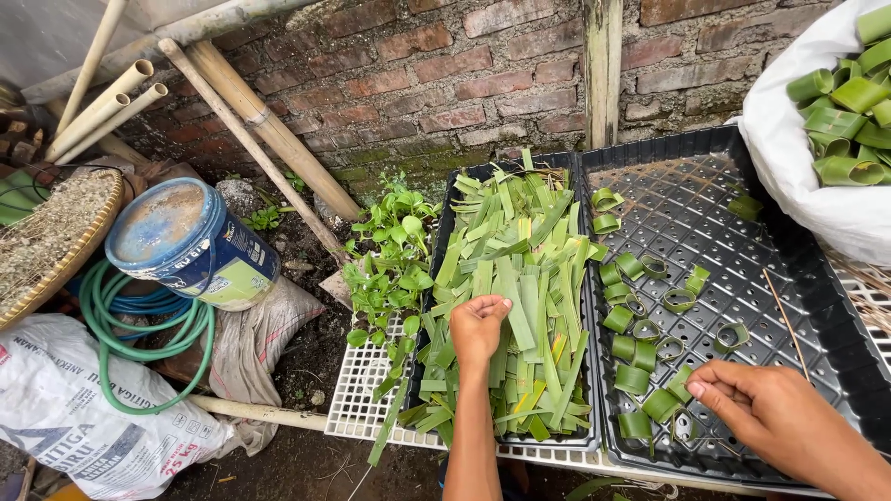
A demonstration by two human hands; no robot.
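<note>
**Leaf strips in one tray, rolled rings in the next: both hands at work**

Your right hand [775,413] sits nearest, low at about 5 o'clock, palm down over the near rim of the right-hand black mesh tray [817,288]. Its fingers are drawn together and curled toward the nearest leaf rings [650,371], thumb against forefinger; whether they pinch a ring cannot be told, since the tips hide what lies beneath.

Your left hand [478,325] reaches out to 6 o'clock of centre and rests on the heap of flat green leaf strips [520,278]. The fingers are folded down into the pile, closed on the end of one or more strips.

Findings on placement:
- Strips lie lengthwise in the left black tray [447,223], roughly parallel, so single pieces can be drawn off the near end.
- Rings stand on edge along the left side of the mesh tray, close to the strip supply; the rest of that tray is bare mesh.
- At 2 o'clock a white sack [798,176] holds many more rolled rings.
- Both trays rest on a white grid rack [357,399], clear of the soil.

Off to 9 o'clock: a blue bucket [190,241] on its side and a coiled green hose [139,334].
</note>
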